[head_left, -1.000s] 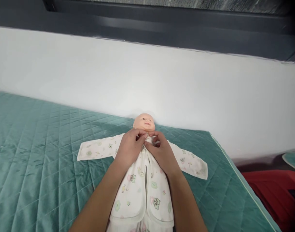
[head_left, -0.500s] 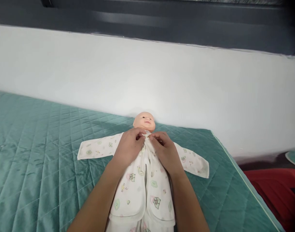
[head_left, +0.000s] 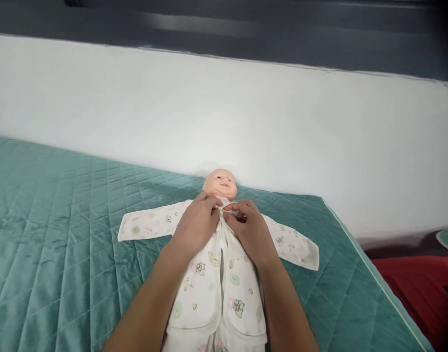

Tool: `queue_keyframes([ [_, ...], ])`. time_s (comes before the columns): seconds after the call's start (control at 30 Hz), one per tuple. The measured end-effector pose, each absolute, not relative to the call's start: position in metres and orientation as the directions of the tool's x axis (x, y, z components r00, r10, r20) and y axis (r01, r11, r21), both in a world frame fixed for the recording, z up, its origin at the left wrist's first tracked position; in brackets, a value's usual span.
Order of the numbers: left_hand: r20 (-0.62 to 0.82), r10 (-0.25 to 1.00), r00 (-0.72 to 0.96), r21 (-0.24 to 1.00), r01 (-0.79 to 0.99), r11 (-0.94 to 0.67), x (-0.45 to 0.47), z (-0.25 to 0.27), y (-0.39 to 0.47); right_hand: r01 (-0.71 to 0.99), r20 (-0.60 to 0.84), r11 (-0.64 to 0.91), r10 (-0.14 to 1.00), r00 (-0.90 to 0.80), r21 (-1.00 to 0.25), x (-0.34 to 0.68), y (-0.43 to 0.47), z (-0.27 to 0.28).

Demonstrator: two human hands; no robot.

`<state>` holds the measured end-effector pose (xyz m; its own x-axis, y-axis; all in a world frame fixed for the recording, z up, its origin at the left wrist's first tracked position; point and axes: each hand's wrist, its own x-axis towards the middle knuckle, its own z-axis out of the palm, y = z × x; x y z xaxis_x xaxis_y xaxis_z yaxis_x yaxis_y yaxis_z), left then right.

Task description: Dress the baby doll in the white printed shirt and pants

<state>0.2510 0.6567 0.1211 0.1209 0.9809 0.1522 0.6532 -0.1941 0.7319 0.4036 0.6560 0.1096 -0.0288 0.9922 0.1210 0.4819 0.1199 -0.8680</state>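
A baby doll (head_left: 220, 183) lies on its back, its head toward the wall. It wears a white baby jacket (head_left: 200, 298) printed with small green and pink figures, sleeves spread to both sides. Below the neck, my left hand (head_left: 199, 221) pinches the jacket's front edge at the collar. My right hand (head_left: 250, 227) pinches the other front edge there, thumb and forefinger close to the left fingertips. The fastening between the fingers is too small to make out. Lower down, the two front panels hang apart with a narrow gap. White printed trousers (head_left: 229, 342) show under the hem.
A green quilted cover (head_left: 70, 234) lies under the doll, its piped edge (head_left: 370, 266) running down the right. Behind it stands a white wall (head_left: 224, 107) with a dark ledge (head_left: 209, 29) above. A red object (head_left: 421, 288) sits beyond the right edge.
My right thumb and fingers have shifted slightly at the collar, the forefinger now straighter. My left hand stays almost in place. The view has tilted very slightly.
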Motion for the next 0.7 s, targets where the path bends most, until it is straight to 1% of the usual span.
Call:
queue_keyframes([
  [0.13, 0.105, 0.982, 0.156, 0.685, 0.705, -0.185, 0.251, 0.123, 0.653, 0.518, 0.078, 0.083, 0.996, -0.031, -0.852, 0.402, 0.654, 0.114],
  [0.3, 0.107, 0.989, 0.106, 0.656, 0.740, -0.150, 0.255, 0.127, 0.652, 0.581, 0.091, 0.078, 0.996, -0.007, -0.810, 0.396, 0.650, 0.117],
  [0.4, 0.100, 0.992, 0.075, 0.671, 0.731, -0.123, 0.256, 0.129, 0.652, 0.594, 0.115, 0.089, 0.993, 0.005, -0.799, 0.394, 0.650, 0.118],
  [0.53, 0.103, 0.993, 0.053, 0.690, 0.716, -0.110, 0.255, 0.129, 0.653, 0.555, 0.106, 0.089, 0.994, -0.002, -0.827, 0.395, 0.651, 0.120],
  [0.7, 0.071, 0.993, 0.099, 0.790, 0.602, -0.116, 0.249, 0.128, 0.656, 0.515, 0.050, 0.031, 0.998, 0.023, -0.857, 0.398, 0.651, 0.121],
])
